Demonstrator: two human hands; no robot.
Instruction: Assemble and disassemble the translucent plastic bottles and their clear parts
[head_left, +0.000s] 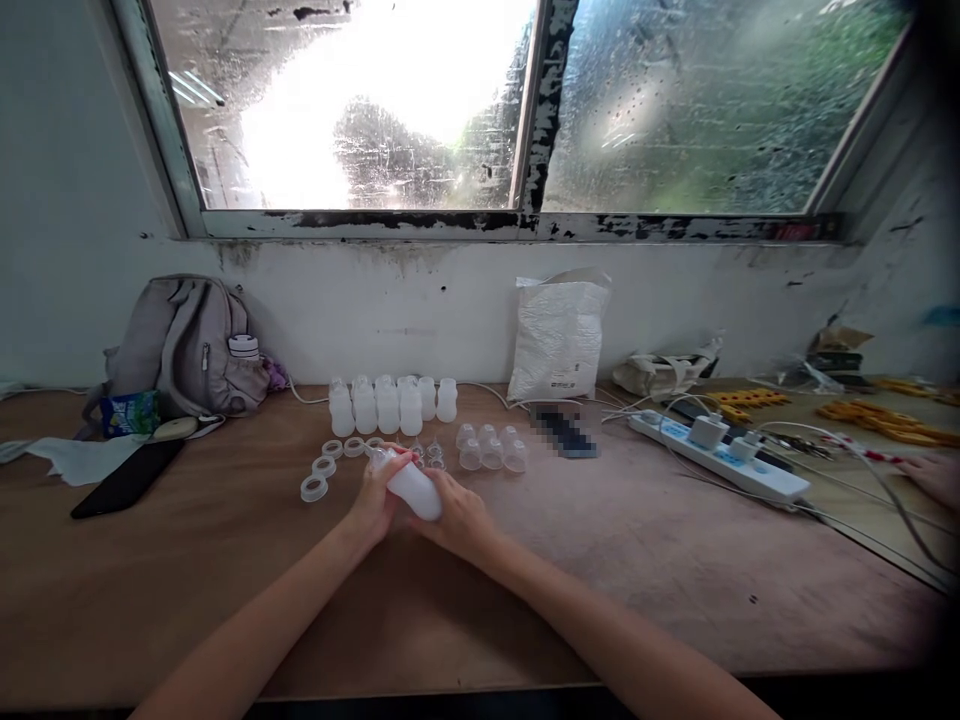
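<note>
A frosted white bottle lies tilted between my two hands, its top end pointing up and left. My left hand wraps round the top end, where fingers hide part of it. Round the lower body, my right hand is closed. Just beyond stand several similar white bottles in rows. White rings lie in a curved line to the left of my hands. Small clear teats sit right behind the held bottle, and several translucent caps are grouped to the right.
A grey backpack and a black phone are at the left. A white bag leans on the wall. At right lie a power strip, cables and yellow parts; another person's hand is at the far right.
</note>
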